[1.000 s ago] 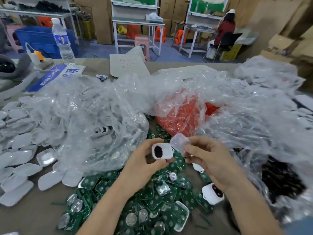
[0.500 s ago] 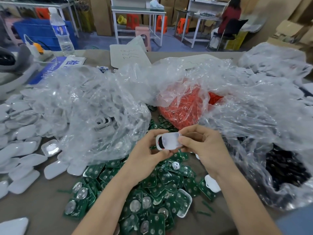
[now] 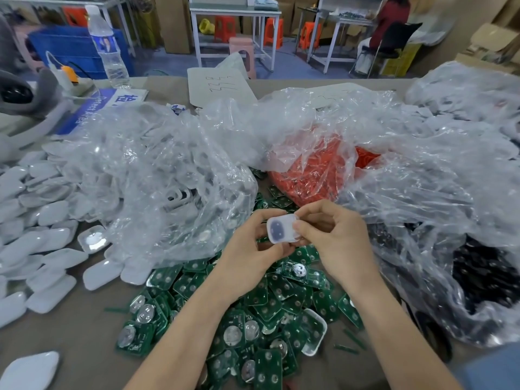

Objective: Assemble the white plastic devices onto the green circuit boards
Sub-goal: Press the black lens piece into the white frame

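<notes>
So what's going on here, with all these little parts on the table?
A person is putting small gadgets together by hand. The left hand and right hand both pinch one white plastic device, held above a loose pile of green circuit boards. Loose white shells lie spread out to the left. The clear plastic bags behind hold more, including orange parts.

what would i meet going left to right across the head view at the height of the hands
loose white shells → clear bag of white parts → left hand → white plastic device, gripped from both sides → right hand → clear bag of black parts
</notes>
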`<state>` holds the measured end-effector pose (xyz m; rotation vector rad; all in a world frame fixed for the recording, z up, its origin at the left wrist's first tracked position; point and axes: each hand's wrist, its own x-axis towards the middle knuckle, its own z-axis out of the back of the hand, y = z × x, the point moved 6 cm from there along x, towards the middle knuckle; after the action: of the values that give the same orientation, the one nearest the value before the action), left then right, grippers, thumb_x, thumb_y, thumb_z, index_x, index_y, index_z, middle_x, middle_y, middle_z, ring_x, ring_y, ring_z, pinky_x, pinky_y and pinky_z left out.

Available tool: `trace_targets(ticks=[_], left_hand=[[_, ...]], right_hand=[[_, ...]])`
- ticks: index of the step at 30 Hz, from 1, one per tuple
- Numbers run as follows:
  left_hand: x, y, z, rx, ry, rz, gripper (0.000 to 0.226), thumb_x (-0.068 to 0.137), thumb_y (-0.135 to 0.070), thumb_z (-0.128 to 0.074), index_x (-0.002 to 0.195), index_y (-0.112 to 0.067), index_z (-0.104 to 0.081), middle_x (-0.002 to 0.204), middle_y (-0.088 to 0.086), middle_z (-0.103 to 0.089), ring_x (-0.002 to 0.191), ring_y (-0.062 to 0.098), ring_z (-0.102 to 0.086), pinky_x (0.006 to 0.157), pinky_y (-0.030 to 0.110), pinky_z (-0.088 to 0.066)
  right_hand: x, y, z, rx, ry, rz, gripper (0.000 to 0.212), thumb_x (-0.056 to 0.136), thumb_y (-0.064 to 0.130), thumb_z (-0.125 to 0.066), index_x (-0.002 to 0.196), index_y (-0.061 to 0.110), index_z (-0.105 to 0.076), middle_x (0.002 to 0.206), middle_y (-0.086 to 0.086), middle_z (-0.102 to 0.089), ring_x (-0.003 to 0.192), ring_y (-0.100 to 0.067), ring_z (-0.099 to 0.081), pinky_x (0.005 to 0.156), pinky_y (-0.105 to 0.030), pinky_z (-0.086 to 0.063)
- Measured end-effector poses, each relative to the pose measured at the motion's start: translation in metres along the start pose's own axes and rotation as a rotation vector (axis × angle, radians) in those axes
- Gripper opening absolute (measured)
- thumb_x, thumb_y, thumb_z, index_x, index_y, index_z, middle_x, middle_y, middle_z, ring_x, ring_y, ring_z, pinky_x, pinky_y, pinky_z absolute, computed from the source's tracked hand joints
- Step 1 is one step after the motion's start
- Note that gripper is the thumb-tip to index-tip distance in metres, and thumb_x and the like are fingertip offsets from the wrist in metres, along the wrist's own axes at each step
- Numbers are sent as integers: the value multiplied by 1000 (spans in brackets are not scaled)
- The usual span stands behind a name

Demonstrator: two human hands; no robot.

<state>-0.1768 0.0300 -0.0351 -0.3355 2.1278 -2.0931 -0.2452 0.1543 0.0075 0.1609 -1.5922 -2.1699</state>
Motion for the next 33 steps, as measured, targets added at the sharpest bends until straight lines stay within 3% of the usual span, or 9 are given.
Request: trace_targets(ticks=[6, 11, 15, 20, 24, 28, 33], left_hand=[[0, 0, -1, -27, 6, 9, 39, 82, -1, -72, 110, -25, -62, 102, -2, -72, 98, 14, -69, 81, 24, -56], [-1, 3, 0, -22, -28, 52, 38, 75, -22, -75, 111, -25, -62, 100, -1, -73, 96, 17, -71, 85, 32, -58], [-2, 3, -3, -238, -12, 82, 18, 95, -2, -57, 111, -10, -61, 103, 17, -69, 96, 22, -71, 81, 26, -57], [-2, 2, -3, -234, -30, 68, 19, 97, 5, -47, 106, -6, -60, 87, 3, -73, 90, 19, -73, 76, 24, -58], [-1, 2, -1, -256, -66, 75, 24, 95, 6, -48, 101, -10, -65, 91, 6, -73, 91, 25, -73, 74, 25, -58], [-1, 1, 0, -251, -64, 71, 23, 95, 7, -50, 101, -9, -64, 94, 12, -72, 91, 26, -73, 74, 24, -58], [-3, -3, -2, -247, -26, 50, 17, 92, 1, -60, 108, -5, -58, 99, 13, -73, 94, 24, -72, 77, 24, -58]], right_hand=[[-2, 3, 0, -119, -67, 35, 17, 78, 9, -75, 76, 24, -66, 68, 8, -70, 65, -3, -66, 59, -17, -54], [-3, 2, -1, -165, -76, 53, 18, 78, 6, -74, 72, 19, -64, 68, 5, -68, 65, -5, -64, 60, -13, -51], [-6, 4, -3, -196, -80, 110, 14, 79, 8, -75, 74, 17, -65, 68, 7, -67, 66, -4, -63, 61, -16, -52], [-4, 0, -1, -241, -84, 104, 15, 78, 15, -77, 78, 23, -65, 87, 9, -55, 69, -3, -58, 62, -16, -49], [0, -17, -1, -44, 10, -106, 22, 79, 23, -77, 86, 33, -59, 78, 5, -62, 59, -14, -57, 53, -30, -50], [2, -25, -6, 178, 115, -229, 14, 82, 16, -75, 75, 26, -68, 64, 1, -65, 48, -12, -50, 43, -23, -40], [2, -15, -6, -39, 81, -41, 9, 85, 24, -70, 79, 30, -67, 68, 5, -64, 58, -7, -55, 53, -18, -44]])
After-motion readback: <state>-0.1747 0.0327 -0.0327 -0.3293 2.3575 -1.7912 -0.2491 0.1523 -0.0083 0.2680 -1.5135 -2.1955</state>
